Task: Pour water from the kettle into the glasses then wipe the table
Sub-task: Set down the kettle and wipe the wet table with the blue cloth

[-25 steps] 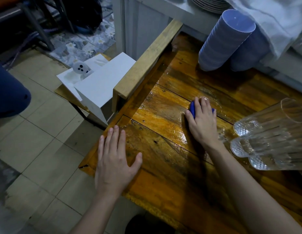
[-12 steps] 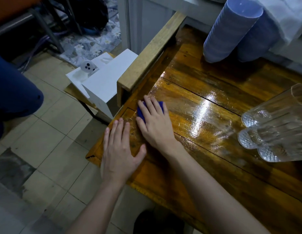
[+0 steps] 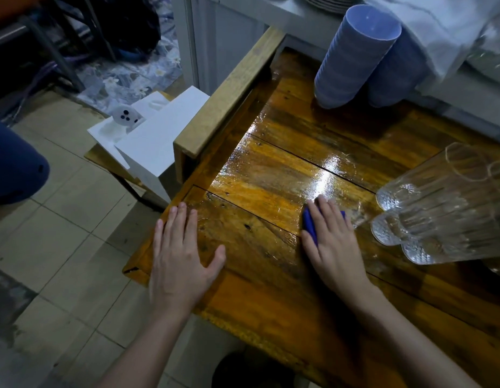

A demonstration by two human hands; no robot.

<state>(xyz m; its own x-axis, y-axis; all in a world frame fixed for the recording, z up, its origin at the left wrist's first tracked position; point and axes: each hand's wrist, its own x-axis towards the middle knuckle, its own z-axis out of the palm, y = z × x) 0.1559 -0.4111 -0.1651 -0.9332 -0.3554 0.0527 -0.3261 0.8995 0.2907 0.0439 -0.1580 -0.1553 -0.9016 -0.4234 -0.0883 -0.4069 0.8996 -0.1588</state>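
My right hand [image 3: 331, 242] presses flat on a small blue cloth [image 3: 310, 226] on the wet, shiny wooden table [image 3: 271, 169], just left of the glasses. Three clear ribbed glasses [image 3: 444, 208] stand together at the right edge of the view. My left hand [image 3: 180, 259] lies flat on the table's front left corner, fingers spread, holding nothing. No kettle is in view.
Two stacks of blue plastic cups [image 3: 360, 57] stand at the back of the table under a white cloth [image 3: 444, 26]. A raised wooden rail [image 3: 229, 93] borders the table's left side. A white box [image 3: 150, 138] sits beyond it over the tiled floor [image 3: 61, 247].
My right hand swept the blue cloth left to the table's corner beside my left hand, then back right toward the glasses. My left hand stayed put.
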